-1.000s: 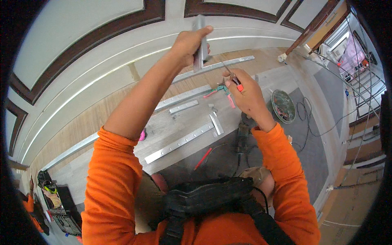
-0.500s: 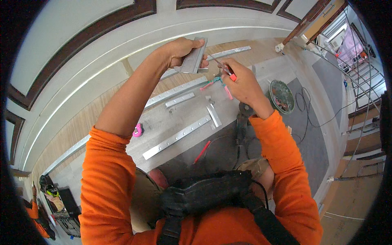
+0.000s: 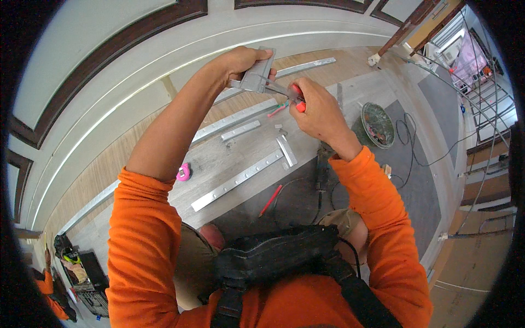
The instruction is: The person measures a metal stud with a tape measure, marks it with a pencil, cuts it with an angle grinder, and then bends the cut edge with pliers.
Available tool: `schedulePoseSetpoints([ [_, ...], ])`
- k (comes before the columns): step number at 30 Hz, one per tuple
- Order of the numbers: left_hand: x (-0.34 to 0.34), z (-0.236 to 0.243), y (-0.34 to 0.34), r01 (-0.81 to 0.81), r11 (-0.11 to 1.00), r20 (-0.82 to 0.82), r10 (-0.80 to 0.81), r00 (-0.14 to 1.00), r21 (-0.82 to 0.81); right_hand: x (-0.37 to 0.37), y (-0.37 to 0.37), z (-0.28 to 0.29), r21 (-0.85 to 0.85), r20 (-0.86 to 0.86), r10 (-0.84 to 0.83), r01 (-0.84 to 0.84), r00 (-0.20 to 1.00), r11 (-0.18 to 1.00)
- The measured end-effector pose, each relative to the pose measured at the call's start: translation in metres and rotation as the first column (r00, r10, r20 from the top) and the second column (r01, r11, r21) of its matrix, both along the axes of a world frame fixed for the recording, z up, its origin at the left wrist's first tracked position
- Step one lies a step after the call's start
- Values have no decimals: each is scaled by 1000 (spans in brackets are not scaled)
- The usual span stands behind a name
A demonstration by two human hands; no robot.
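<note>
My left hand is closed around a short piece of grey metal profile, the thumb along its far edge. Red-handled metal snips are gripped in my right hand. Their blades point left and meet the near right side of the metal piece; whether they bite into it is too small to tell. Both hands are held out above the floor, near the wall. Partly hidden behind my right hand, a pink-and-green hand tool lies on the floor.
On the floor lie a perforated metal strip, a short metal offcut, a pink tape measure, a red pencil-like stick and a corded black power tool. A dirty bucket stands right. Another person's orange sleeve shows lower left.
My right hand has moved slightly left and the snips have swung toward the metal piece, their blades now at it. My left hand has tilted the piece a little.
</note>
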State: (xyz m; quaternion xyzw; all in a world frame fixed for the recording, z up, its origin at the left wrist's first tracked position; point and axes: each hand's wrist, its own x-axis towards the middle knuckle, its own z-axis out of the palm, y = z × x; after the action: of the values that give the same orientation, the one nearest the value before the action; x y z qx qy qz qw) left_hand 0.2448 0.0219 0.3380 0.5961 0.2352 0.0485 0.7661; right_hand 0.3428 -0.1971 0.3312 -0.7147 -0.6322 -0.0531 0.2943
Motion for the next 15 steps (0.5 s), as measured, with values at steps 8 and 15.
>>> schedulePoseSetpoints([
  [8,-1,2,-2,11,996,-31,-9,999,94,1,-2,-4,15,-3,31,-31,1000,999],
  [15,3,-2,-2,16,998,10,-17,1000,58,1,-5,-5,-52,-39,2,-4,999,999],
])
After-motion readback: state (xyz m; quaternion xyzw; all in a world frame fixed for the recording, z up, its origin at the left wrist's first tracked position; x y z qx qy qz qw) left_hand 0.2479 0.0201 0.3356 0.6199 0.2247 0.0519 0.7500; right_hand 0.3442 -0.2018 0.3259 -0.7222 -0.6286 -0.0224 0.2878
